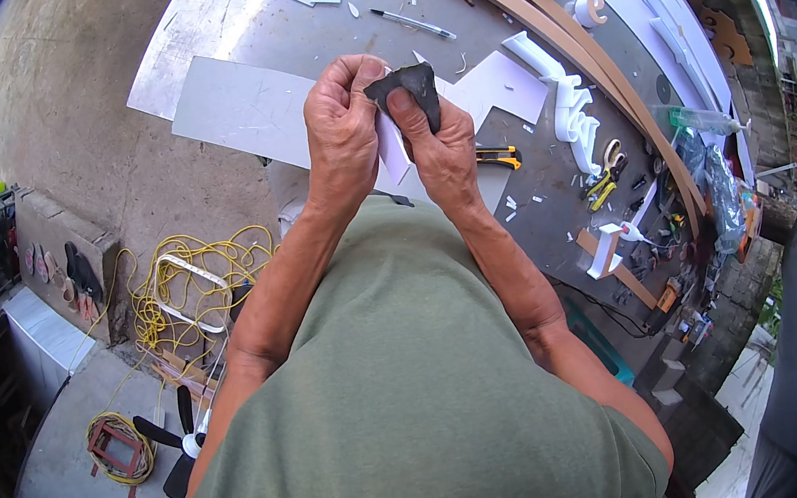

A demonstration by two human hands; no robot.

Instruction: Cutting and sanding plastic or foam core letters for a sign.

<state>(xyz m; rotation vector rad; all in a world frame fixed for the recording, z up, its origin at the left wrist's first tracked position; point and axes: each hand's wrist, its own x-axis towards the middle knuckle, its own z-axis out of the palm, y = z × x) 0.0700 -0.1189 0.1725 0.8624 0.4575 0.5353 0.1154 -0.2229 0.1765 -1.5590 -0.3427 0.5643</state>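
Our left hand [341, 122] has its fingers curled in tightly, grasping a white strip [393, 153], though its fingertips are partly hidden. Our right hand [435, 140] grips a ragged black piece [413, 78], the thumb pressed flat on its face. We see the strip just below the black piece, between our two hands, raised in front of our green shirt [415, 346].

On the right of the table [546, 196] we have a clear bottle [709, 120] with a green end; we cannot tell what is inside it. Near it sits a crumpled clear plastic bag [727, 209], its contents too unclear to make out. A green crate [601, 342] shows partly below the table edge, its inside hidden from us.

A grey sheet [232, 110] lies on the table, partly covered by our left hand. Beside our right wrist is a yellow cutter [499, 156], with white scraps [511, 207] near it. Further right are white curved shapes [569, 114] and yellow pliers [605, 186]. Long brown strips [594, 54] stretch across the table between those shapes and the bottle. Beyond our hands lies a pen [414, 23]. On the floor at our left, tangled yellow cord [179, 261] surrounds a white frame [161, 286], near dark fan blades [180, 475].
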